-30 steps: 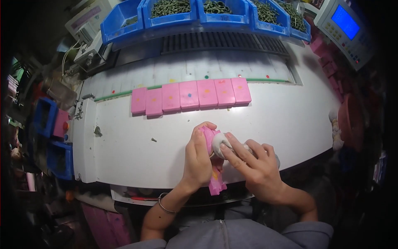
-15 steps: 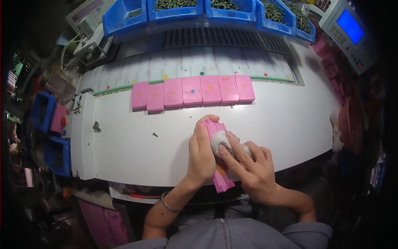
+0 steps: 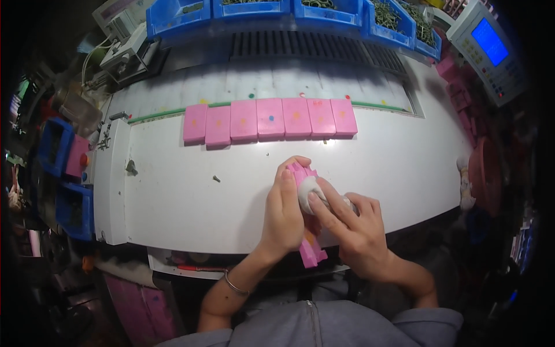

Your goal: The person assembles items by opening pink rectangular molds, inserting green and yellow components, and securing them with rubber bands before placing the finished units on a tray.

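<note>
My left hand (image 3: 284, 211) is wrapped around an opened pink rubber mold (image 3: 309, 254), held tilted above the table's near edge. Its notched ends stick out above and below my fingers, and an orange mark shows on the lower part. In my right hand (image 3: 358, 231) is a bunched white cloth pouch (image 3: 308, 194), pressed against the mold's inner face. My right fingers and the pouch hide the middle of the mold. Beyond my hands, several closed pink molds (image 3: 243, 121) lie side by side in a row, each with a small coloured mark.
A pale slatted conveyor (image 3: 219, 84) with coloured dots runs behind the row. Blue bins (image 3: 254, 11) of small green pieces stand at the back. A control panel (image 3: 483, 46) is at far right, a reddish bowl (image 3: 485, 173) below it. Small green scraps (image 3: 216, 178) lie on the white table (image 3: 173, 202).
The conveyor's coloured dots have shifted left while the row of molds stays put. The pouch has moved slightly up along the mold. The whole view has tilted a little.
</note>
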